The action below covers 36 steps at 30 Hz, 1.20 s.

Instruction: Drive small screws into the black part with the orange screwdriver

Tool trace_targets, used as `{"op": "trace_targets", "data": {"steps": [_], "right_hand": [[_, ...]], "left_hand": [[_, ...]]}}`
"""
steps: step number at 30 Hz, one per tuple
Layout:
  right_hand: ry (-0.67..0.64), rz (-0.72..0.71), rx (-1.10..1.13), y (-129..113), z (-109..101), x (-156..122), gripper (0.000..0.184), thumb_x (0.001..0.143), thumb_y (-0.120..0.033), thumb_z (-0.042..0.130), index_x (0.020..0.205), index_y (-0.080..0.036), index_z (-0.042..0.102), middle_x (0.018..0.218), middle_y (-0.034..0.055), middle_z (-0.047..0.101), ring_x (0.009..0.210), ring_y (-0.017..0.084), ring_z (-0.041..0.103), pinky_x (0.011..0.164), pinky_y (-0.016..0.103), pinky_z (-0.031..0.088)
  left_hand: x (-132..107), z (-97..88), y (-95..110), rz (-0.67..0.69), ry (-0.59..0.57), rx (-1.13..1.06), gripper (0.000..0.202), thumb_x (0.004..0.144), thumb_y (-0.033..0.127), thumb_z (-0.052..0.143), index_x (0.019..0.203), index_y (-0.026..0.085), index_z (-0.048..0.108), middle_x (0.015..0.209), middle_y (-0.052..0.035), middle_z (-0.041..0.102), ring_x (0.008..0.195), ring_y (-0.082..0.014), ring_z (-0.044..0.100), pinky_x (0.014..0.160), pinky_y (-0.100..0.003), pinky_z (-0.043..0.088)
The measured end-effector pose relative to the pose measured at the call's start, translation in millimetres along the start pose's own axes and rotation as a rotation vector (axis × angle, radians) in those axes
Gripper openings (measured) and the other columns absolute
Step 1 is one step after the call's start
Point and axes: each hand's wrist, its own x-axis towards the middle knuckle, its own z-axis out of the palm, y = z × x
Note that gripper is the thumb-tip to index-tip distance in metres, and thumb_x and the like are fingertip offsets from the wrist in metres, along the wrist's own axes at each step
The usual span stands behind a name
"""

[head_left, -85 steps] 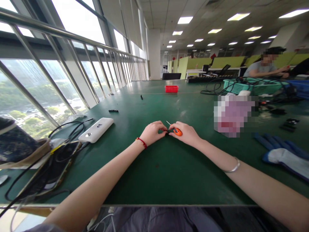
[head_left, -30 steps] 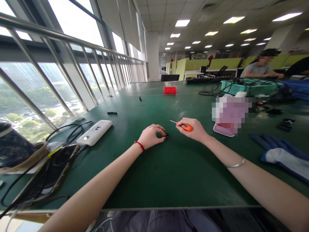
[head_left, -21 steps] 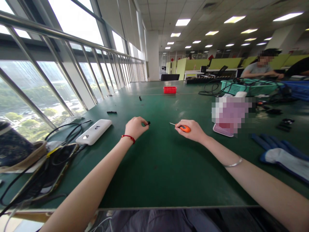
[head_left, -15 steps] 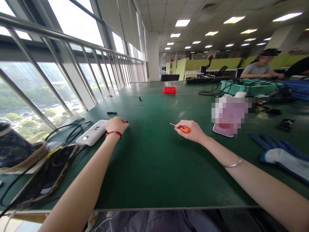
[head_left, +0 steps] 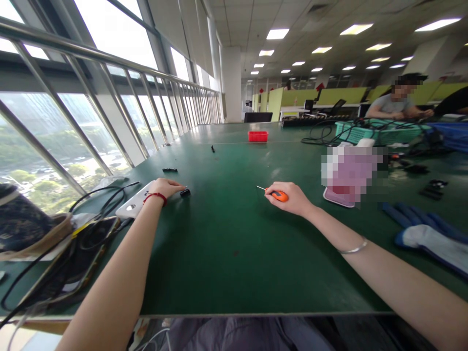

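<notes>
My right hand (head_left: 287, 197) is closed around a screwdriver (head_left: 281, 195) with an orange and grey handle. Its thin metal shaft points left, a little above the green table (head_left: 234, 273). On the left, my left hand (head_left: 167, 187) has its fingertips together at a small black part (head_left: 185, 192), whose exact kind I cannot make out. A red band circles that wrist. Partly behind this hand and forearm lies a white power bank-like device (head_left: 129, 207). Just beyond is a flat black piece (head_left: 170, 170), and another small black piece (head_left: 212, 148) sits farther off.
A small red bin (head_left: 258, 136) stands far ahead. To the right are a pink pixelated item (head_left: 353, 170), blue-and-white gloves (head_left: 431, 241), black parts (head_left: 433, 189) and a green basket (head_left: 383, 131) with cables. Cables and a phone-like device (head_left: 78, 265) lie left. A person (head_left: 393, 105) sits beyond.
My left hand has drawn back to the left, and more of the small black part shows at its fingertips. My right hand keeps the screwdriver in the same place.
</notes>
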Motion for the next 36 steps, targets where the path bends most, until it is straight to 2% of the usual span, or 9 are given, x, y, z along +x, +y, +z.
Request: {"op": "trace_targets", "data": {"steps": [7,15,24,29,36], "right_hand": [[-0.005,0.004,0.000,0.7,0.3,-0.3,0.012,0.078,-0.028,0.056,0.079,-0.022,0.066,0.081,0.0009,0.066,0.068,0.013,0.059,0.064,0.026,0.042],[-0.009,-0.002,-0.003,0.1,0.5,-0.4,0.012,0.078,-0.028,0.056,0.079,-0.022,0.066,0.081,0.0009,0.066,0.069,0.013,0.060,0.063,0.025,0.042],[-0.015,-0.003,-0.006,-1.0,-0.2,-0.1,0.011,0.078,-0.028,0.056,0.079,-0.022,0.066,0.081,0.0009,0.066,0.069,0.013,0.059,0.063,0.025,0.042],[-0.029,-0.012,-0.006,0.0,-0.3,0.1,0.011,0.078,-0.028,0.056,0.080,-0.022,0.065,0.082,0.0010,0.066,0.069,0.013,0.059,0.063,0.025,0.042],[-0.035,-0.014,-0.005,-0.8,-0.9,0.0,0.011,0.078,-0.027,0.056,0.080,-0.022,0.065,0.082,0.0012,0.067,0.069,0.013,0.059,0.064,0.026,0.043]], "left_hand": [[4.4,4.5,-3.6,0.001,0.001,0.037,0.030,0.070,0.039,0.069,0.090,0.017,0.074,0.088,-0.0022,0.071,0.074,-0.0146,0.060,0.060,-0.020,0.042],[3.9,4.7,-3.0,0.005,-0.031,0.074,0.032,0.074,0.039,0.064,0.096,0.018,0.073,0.097,-0.0043,0.070,0.082,-0.0164,0.061,0.066,-0.021,0.044],[6.6,7.1,-4.8,0.002,-0.032,0.085,0.031,0.074,0.040,0.064,0.095,0.019,0.073,0.097,-0.0043,0.071,0.084,-0.0180,0.062,0.067,-0.022,0.045],[6.3,7.9,-6.5,0.040,0.022,0.093,0.028,0.070,0.041,0.068,0.089,0.020,0.073,0.088,-0.0017,0.072,0.076,-0.0166,0.061,0.066,-0.023,0.044],[7.6,9.1,-7.9,0.044,-0.013,0.071,0.028,0.065,0.038,0.072,0.085,0.019,0.073,0.080,-0.0007,0.071,0.072,-0.0157,0.059,0.062,-0.022,0.042]]}}
